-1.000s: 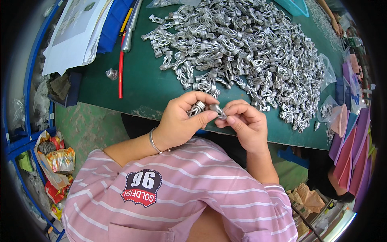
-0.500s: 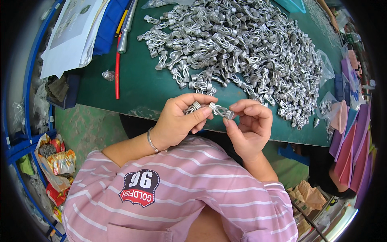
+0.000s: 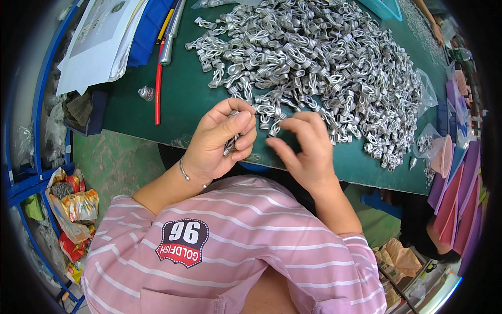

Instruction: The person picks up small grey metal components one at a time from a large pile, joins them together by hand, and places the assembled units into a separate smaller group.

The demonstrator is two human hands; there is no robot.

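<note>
My left hand (image 3: 217, 136) is curled closed around small silver twisted-metal fittings (image 3: 230, 142); the fingers hide most of them, so how many it holds cannot be told. My right hand (image 3: 311, 152) is at the near edge of a large pile of the same looped, ribbed-end fittings (image 3: 308, 57). Its thumb and forefinger are apart, with nothing plainly between them. One fitting (image 3: 274, 129) of the pile's edge lies just off those fingertips.
The green table (image 3: 133, 123) carries a red pencil (image 3: 158, 97), a metal rod (image 3: 167, 49), papers (image 3: 97, 44) and a blue bin (image 3: 141, 47) on the left. Clear plastic bags (image 3: 428, 89) lie at right. Pink and purple bins (image 3: 455, 193) stand beyond the table's right edge.
The fitting that both hands held between them is now out of the right hand. My right hand has moved up and left to the pile's edge; my left has drawn slightly left and up.
</note>
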